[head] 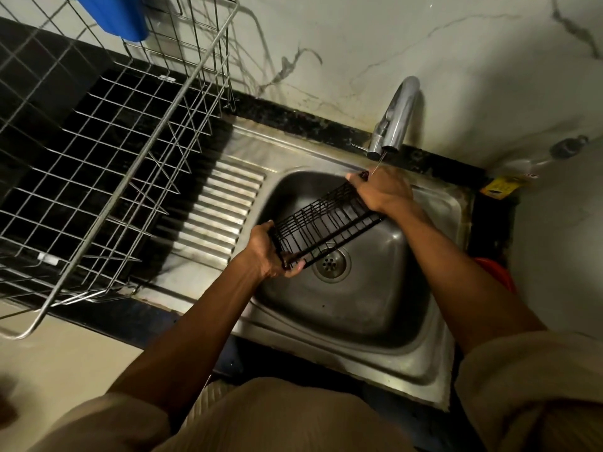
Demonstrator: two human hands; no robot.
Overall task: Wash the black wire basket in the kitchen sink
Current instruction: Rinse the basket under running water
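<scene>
The black wire basket [323, 220] is held tilted over the steel sink [359, 308], its length running from lower left to upper right. My left hand [266, 252] grips its near left end, fingers curled round the rim. My right hand [380, 190] grips the far right end, just below the chrome tap [396, 117]. A thin thread of water falls from the spout onto that end. The round drain [332, 263] shows beneath the basket.
A large silver wire dish rack [107, 151] stands on the black counter to the left, next to the ribbed draining board [222, 210]. A blue object [114, 14] hangs at the top left. A yellow packet [501, 187] lies right of the sink, a marble wall behind.
</scene>
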